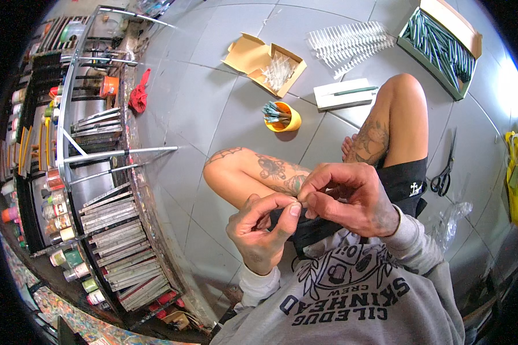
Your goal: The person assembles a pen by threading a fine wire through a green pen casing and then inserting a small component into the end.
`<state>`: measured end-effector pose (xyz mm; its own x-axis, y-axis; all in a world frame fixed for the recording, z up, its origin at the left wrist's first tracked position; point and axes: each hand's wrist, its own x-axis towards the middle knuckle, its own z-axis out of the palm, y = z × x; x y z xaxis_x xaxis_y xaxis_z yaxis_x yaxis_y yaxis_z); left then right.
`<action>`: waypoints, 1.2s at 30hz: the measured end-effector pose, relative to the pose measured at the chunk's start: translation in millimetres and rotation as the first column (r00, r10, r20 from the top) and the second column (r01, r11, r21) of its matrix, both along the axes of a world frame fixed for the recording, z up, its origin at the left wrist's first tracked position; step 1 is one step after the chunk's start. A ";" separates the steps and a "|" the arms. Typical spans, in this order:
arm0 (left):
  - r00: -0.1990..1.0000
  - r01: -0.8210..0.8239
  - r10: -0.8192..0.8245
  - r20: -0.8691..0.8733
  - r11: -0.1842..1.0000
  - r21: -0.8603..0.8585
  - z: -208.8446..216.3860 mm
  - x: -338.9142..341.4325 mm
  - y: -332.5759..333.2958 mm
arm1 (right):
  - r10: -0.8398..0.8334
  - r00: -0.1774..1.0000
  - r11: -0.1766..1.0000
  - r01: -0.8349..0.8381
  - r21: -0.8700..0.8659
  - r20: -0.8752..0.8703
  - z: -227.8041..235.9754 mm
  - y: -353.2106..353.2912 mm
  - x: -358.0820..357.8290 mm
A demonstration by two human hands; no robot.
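Above my lap, my left hand (pixel 262 230) and my right hand (pixel 351 198) meet fingertip to fingertip. Each one pinches with thumb and forefinger; whatever lies between them is too small or hidden to name. On the floor beyond my knees stands a yellow cup (pixel 294 119) holding several slim pieces with blue-grey ends. Behind it, an open cardboard box (pixel 244 54) contains small clear plastic pieces (pixel 278 72). A dark green pen (pixel 355 91) lies on a white box (pixel 335 104). Farther back, clear plastic parts (pixel 351 46) are laid out in rows.
A box (pixel 459 92) full of dark green pens sits at the far right. Black-handled scissors (pixel 441 183), a crumpled clear bag (pixel 452 224) and a yellow strap-like item (pixel 517 184) lie to my right. Along the left runs a metal rack (pixel 69 135) with jars and stacked frames, near a red cloth (pixel 138 98).
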<state>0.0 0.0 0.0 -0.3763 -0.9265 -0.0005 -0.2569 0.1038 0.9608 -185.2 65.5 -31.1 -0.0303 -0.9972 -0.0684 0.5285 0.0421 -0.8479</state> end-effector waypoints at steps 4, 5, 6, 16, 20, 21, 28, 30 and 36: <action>1.000 -0.001 0.001 -0.003 1.000 0.011 8.1 -0.2 -4.6 | -0.006 1.000 1.000 0.006 -0.023 0.000 0.6 -3.9 2.7; 1.000 0.002 -0.002 0.003 1.000 0.005 10.7 -0.3 -6.5 | -0.006 1.000 1.000 0.006 -0.029 -0.006 1.7 -5.8 3.1; 1.000 0.003 -0.003 -0.002 1.000 0.008 11.0 -0.4 -6.3 | -0.005 1.000 1.000 0.005 -0.029 -0.003 1.9 -5.8 3.3; 0.997 0.028 -0.023 0.073 0.997 -0.069 7.8 1.2 -5.1 | -0.146 0.952 0.981 0.104 -0.163 -0.269 7.9 -7.9 -1.4; 0.994 0.029 -0.017 0.108 0.993 -0.114 7.5 1.5 -4.7 | -0.199 0.924 0.968 0.133 -0.213 -0.326 9.2 -9.0 -1.3; 0.993 0.030 -0.016 0.113 0.992 -0.123 8.0 1.2 -4.6 | -0.205 0.921 0.965 0.135 -0.224 -0.330 8.7 -9.2 -1.5; 0.994 0.045 -0.031 0.109 0.990 -0.133 9.4 -0.8 -4.1 | -0.228 0.906 0.957 0.142 -0.252 -0.357 4.2 -9.2 -1.2; 0.994 0.047 -0.034 0.106 0.991 -0.124 9.1 -0.4 -3.8 | -0.200 0.921 0.967 0.132 -0.217 -0.334 4.0 -8.6 -0.7; 0.995 0.035 -0.025 0.094 0.994 -0.107 7.3 1.7 -3.7 | -0.096 0.966 0.990 0.067 -0.123 -0.242 3.7 -6.0 -0.8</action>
<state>1.7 -3.7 7.3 -0.4072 -0.9111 0.0636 -0.3392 0.2155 0.9157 -186.0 59.5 -27.4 -0.1137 -0.9914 0.0644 0.3001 -0.0961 -0.9490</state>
